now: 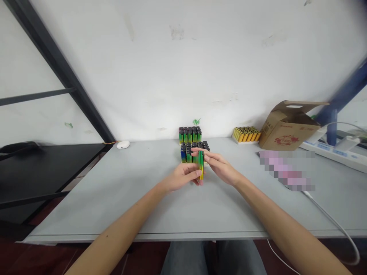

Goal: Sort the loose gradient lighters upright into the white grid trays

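A shiny green-to-yellow lighter-like cylinder (201, 165) stands upright between my two hands. My left hand (183, 177) grips its lower part between thumb and fingers. At its top, the fingers of my right hand (219, 165) reach across and touch the upper end. Just behind my hands is a block of green and blue cylinders with black tops (188, 149), partly hidden by my fingers. Farther back, a second block of green cylinders with black tops (190, 135) stands near the wall.
On the grey table (137, 206), a white tray of yellow cylinders (247, 135) sits right of centre, beside an open cardboard box (283, 131). A white oval object (123, 144) lies back left. At right are a blurred pink item (285, 170), a cable and a power strip (338, 154).
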`<state>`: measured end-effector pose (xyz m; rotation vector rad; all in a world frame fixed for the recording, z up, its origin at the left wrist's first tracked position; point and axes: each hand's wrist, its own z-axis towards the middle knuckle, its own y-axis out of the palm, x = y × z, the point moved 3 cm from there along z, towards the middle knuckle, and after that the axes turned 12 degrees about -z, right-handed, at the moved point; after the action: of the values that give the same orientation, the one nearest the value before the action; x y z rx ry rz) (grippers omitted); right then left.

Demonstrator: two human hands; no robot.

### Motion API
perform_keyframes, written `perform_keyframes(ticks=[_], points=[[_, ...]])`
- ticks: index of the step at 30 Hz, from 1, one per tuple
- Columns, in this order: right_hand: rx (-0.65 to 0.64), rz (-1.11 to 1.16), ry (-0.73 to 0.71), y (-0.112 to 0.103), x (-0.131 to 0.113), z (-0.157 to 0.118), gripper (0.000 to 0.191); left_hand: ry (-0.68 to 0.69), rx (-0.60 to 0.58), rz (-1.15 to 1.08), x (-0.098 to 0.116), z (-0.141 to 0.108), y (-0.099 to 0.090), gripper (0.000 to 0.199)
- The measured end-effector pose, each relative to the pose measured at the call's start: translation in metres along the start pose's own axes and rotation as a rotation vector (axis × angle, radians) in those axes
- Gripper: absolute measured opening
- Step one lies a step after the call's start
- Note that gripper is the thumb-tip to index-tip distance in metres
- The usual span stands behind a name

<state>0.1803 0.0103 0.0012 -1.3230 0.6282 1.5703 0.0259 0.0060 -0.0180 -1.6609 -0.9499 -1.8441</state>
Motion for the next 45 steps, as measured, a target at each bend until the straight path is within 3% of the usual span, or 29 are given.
perform_keyframes(ticks=[8,13,18,25,30,45], points=[[0.438,0.452,0.183,-0.042,0.018,0.007,0.022,-0.030,0.082,-0.161,0.007,-0.002,-0.003,0.032],[0.626,0.517,0.330,-0.062,0.039,0.007,0.018,-0.007,0.168,-0.151,0.008,-0.001,-0.008,0.028],[0.613,0.451,0.366,-0.060,0.052,0.009,0.022,-0.006,0.258,-0.174,0.005,0.002,-0.012,0.032],[0.624,0.430,0.383,-0.059,0.060,0.009,0.025,0.044,0.185,-0.332,0.008,0.001,-0.011,0.025],[0.626,0.420,0.385,-0.062,0.064,0.009,0.027,-0.065,0.137,-0.484,0.011,0.001,-0.011,0.045],[0.605,0.405,0.408,-0.058,0.063,0.009,0.029,-0.127,0.147,-0.400,0.007,0.003,-0.007,0.035]])
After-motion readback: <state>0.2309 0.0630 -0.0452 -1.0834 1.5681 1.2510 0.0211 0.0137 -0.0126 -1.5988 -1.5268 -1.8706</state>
